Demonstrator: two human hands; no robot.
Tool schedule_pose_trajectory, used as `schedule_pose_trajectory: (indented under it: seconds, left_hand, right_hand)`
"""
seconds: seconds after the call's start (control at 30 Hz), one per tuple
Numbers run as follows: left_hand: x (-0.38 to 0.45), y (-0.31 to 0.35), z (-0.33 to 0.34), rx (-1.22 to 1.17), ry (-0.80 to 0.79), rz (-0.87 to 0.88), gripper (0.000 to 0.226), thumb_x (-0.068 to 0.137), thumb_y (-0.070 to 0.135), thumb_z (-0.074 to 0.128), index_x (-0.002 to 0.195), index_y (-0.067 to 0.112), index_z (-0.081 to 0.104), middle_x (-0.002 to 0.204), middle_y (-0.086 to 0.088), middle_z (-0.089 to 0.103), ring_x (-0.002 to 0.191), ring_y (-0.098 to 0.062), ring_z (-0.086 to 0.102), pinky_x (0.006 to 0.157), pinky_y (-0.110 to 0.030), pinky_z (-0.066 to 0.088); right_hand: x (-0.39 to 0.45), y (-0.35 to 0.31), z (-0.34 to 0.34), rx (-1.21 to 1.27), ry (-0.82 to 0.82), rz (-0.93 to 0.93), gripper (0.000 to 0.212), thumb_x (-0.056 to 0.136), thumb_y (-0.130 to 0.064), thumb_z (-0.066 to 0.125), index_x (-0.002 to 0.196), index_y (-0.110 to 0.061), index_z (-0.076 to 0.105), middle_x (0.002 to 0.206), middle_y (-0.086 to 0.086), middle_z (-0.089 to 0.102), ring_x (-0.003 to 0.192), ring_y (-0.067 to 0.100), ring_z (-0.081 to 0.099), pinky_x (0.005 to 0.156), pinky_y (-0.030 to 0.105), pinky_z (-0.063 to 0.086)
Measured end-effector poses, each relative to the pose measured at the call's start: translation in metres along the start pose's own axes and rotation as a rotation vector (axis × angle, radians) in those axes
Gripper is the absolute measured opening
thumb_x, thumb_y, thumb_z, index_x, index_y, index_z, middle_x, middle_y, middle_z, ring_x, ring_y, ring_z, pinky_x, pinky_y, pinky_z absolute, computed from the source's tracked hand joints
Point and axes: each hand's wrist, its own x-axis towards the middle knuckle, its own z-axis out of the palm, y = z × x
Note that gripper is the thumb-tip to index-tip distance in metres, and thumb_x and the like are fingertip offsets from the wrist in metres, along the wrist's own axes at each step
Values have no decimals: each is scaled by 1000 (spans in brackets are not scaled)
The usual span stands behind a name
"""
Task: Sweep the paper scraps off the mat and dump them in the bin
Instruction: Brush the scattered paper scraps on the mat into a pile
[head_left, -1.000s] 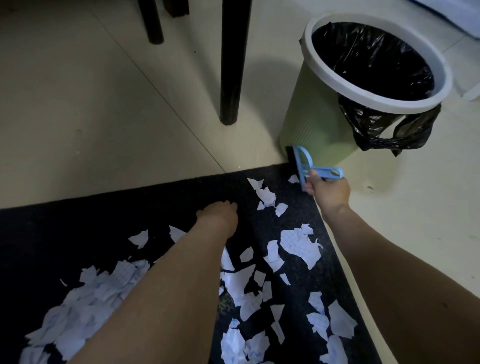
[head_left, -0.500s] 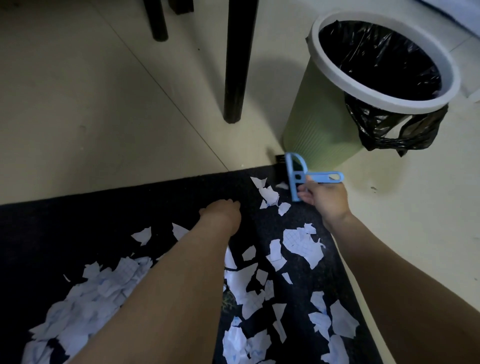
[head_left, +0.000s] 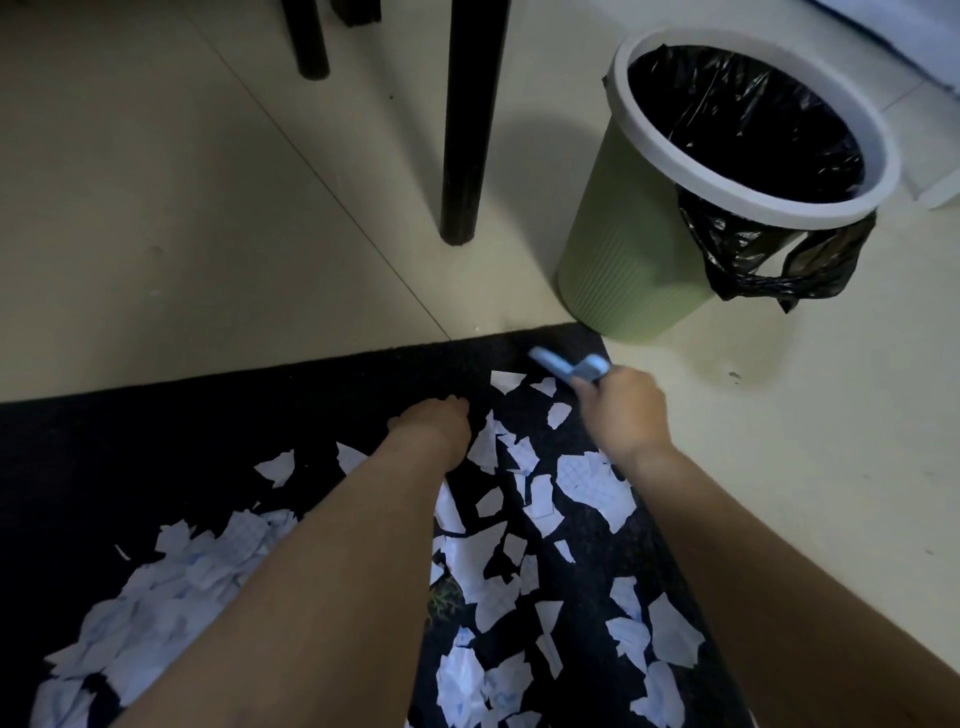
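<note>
A black mat (head_left: 171, 447) lies on the floor, strewn with white squared paper scraps (head_left: 592, 488), with a thick heap (head_left: 171, 587) at the lower left. My right hand (head_left: 626, 413) grips a small blue brush (head_left: 569, 365), blurred, at the mat's far right corner just above the top scraps. My left hand (head_left: 434, 423) rests on the mat with its fingers curled, knuckles down, holding nothing that I can see. The green bin (head_left: 639, 260) with a white rim and black liner stands just beyond the mat's corner.
A black furniture leg (head_left: 467, 119) stands on the cream tiled floor left of the bin, and a second leg (head_left: 309, 39) is further back. A white object (head_left: 935, 187) lies right of the bin. Bare tiles run along the mat's right edge.
My right hand has swung the brush from beside the bin's base down and left onto the mat's corner. Scraps near the corner have shifted toward me. The left hand stays put.
</note>
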Motion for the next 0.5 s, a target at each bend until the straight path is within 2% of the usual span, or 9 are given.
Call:
schedule_pose_trajectory:
  seconds: [0.07, 0.2, 0.3, 0.4, 0.5]
  left_hand:
    - [-2, 1, -1, -7, 0, -6, 83, 90, 3, 53, 155, 20, 4, 160, -5, 12, 142, -31, 25, 113, -49, 32]
    - [-7, 0, -1, -40, 26, -2, 78, 93, 6, 48, 155, 18, 2, 156, -11, 23, 138, -32, 33, 111, -49, 34]
    - [-9, -3, 0, -76, 37, 22, 77, 95, 13, 53, 155, 18, 5, 154, -11, 25, 136, -31, 34, 111, -49, 35]
    - [-10, -7, 0, -76, 44, 48, 83, 92, 7, 57, 155, 15, 4, 152, -14, 29, 133, -31, 38, 109, -48, 37]
    - [-15, -11, 2, -107, 78, 66, 80, 93, 2, 53, 155, 14, 5, 151, -15, 30, 131, -30, 40, 108, -44, 40]
  right_hand:
    - [-11, -9, 12, -82, -107, -111, 23, 96, -30, 50, 98, -12, 64, 68, 0, 53, 62, 22, 52, 58, 29, 40]
    - [-23, -24, 3, 74, -268, -47, 32, 94, -36, 52, 79, -9, 61, 64, 1, 53, 55, 18, 48, 52, 29, 39]
    - [-20, -23, -21, 153, -131, 37, 32, 93, -37, 52, 84, -11, 67, 76, 8, 64, 68, 26, 59, 63, 35, 46]
    - [3, -15, -31, 94, 59, 90, 32, 95, -34, 48, 87, -7, 64, 80, 10, 62, 77, 32, 57, 67, 34, 41]
    - [33, 5, -18, 106, 76, 250, 41, 98, -36, 38, 99, -2, 60, 101, 18, 64, 97, 38, 58, 81, 37, 43]
